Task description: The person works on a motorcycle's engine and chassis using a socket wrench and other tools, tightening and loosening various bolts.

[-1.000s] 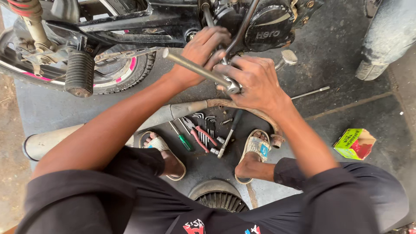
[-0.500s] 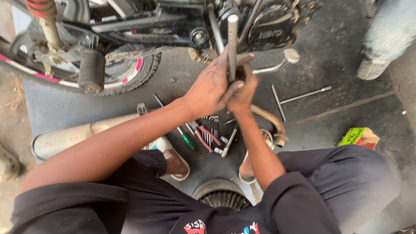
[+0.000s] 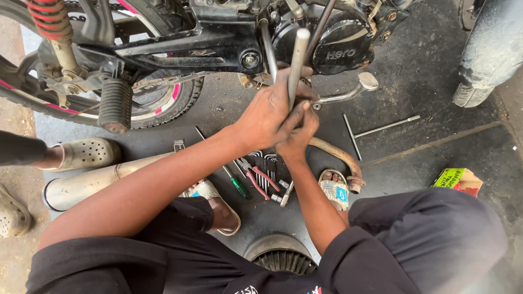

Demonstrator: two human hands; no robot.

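Note:
My left hand (image 3: 268, 111) and my right hand (image 3: 299, 130) are both wrapped around a long grey metal wrench bar (image 3: 297, 61) that stands nearly upright under the black motorcycle engine (image 3: 338, 41). The left hand grips it higher, the right hand just below and behind it. The bar's lower end is hidden by my hands. On the dark mat below lie pliers with red handles (image 3: 256, 182), a green-handled screwdriver (image 3: 235, 184) and a set of hex keys (image 3: 266, 162).
A T-handle wrench (image 3: 376, 130) lies right of my hands. A detached exhaust silencer (image 3: 98, 182) and its rusty bend pipe (image 3: 340, 158) lie on the mat. Rear wheel (image 3: 158, 103), footpeg (image 3: 115, 103), another person's shoe (image 3: 84, 153) left, green box (image 3: 457, 178) right.
The view has shifted slightly; the bar went from slanting across my hands a second ago to standing upright, and both hands stay clasped on it under the engine.

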